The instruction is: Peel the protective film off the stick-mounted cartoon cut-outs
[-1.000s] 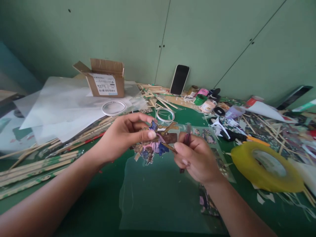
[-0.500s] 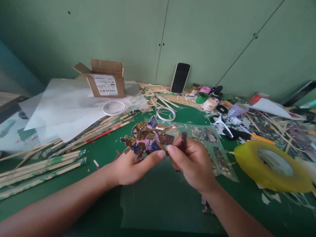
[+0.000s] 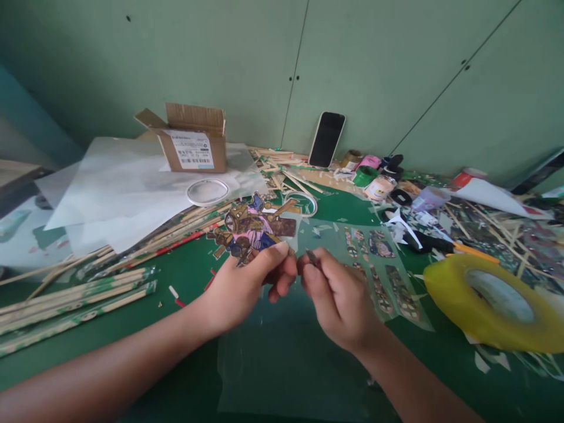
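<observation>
My left hand (image 3: 253, 279) is closed on a cut-out paper figure (image 3: 253, 226), patterned in gold, pink, blue and brown, with a brown strip-like part pointing right. Thumb and fingers pinch its lower right side. Close beside it, my right hand (image 3: 337, 288) pinches a small dark brown piece (image 3: 312, 257); its full shape is hidden by the fingers. Both hands hover over a clear plastic sheet (image 3: 282, 370) on the green table mat (image 3: 176, 364). Behind my right hand lies a clear sheet with several printed cut-out pieces (image 3: 399, 288).
A yellow tape roll (image 3: 445, 305) lies at right, near an orange-handled tool (image 3: 476, 251) and scraps. Wrapped wooden sticks (image 3: 79, 308) lie at left. Behind stand an open cardboard box (image 3: 215, 151), a phone (image 3: 326, 140) and small jars (image 3: 379, 187). Two rings lie before them.
My hands have drawn slightly apart. The figure has shifted up and left, and the dark piece has tilted from upright to nearly flat in my right fingers. The view has shifted slightly.
</observation>
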`<state>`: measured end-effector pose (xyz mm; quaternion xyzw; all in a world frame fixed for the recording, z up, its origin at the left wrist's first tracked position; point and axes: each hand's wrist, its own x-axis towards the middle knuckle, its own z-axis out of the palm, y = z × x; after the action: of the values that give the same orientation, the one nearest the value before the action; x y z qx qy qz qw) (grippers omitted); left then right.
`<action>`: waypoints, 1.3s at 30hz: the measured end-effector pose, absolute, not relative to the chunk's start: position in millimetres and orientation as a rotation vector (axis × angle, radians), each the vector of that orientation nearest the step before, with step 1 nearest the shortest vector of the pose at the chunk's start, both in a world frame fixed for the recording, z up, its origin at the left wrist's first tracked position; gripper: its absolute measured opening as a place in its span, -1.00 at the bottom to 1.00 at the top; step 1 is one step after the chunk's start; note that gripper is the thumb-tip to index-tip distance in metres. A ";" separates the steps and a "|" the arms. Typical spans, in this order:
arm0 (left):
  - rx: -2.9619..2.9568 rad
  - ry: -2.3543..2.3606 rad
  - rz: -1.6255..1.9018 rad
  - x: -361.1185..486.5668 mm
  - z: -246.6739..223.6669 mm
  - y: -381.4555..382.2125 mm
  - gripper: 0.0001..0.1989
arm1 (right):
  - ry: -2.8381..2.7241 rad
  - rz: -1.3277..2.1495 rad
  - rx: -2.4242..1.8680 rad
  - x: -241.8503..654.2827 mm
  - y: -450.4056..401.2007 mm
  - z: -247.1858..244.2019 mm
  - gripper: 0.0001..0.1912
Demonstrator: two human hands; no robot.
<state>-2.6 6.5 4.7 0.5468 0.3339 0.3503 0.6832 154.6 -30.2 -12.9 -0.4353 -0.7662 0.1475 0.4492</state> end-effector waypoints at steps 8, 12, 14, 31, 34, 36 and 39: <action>1.212 0.771 0.786 0.7 10.8 1.0 -0.68 | -1.980 0.321 -1.131 151.0 -31.3 -15.3 -0.81; 1.240 0.797 0.737 0.3 12.5 0.8 -0.67 | -1.991 0.193 -1.116 149.5 -32.2 -13.9 -0.81; 1.249 0.812 0.714 -0.3 14.0 0.2 -0.67 | -2.011 0.079 -1.132 148.4 -32.4 -13.3 -0.81; 1.422 0.770 0.659 -7.4 18.9 -0.3 -0.62 | -2.047 -0.100 -1.188 147.1 -33.6 -10.9 -0.79; 1.479 0.751 0.659 -6.0 21.8 1.2 -0.63 | -2.046 -0.105 -1.194 147.9 -32.6 -11.9 -0.79; 1.522 0.742 0.651 -5.7 22.3 2.3 -0.64 | -2.051 -0.120 -1.205 148.7 -32.0 -13.3 -0.80; 1.532 0.720 0.641 -6.1 22.2 3.2 -0.64 | -2.057 -0.142 -1.220 149.8 -31.9 -14.8 -0.81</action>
<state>-6.1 3.2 22.2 0.6657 0.3129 0.2786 0.6176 149.8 -31.9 -14.8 -0.4741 -0.7996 -0.0553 0.3643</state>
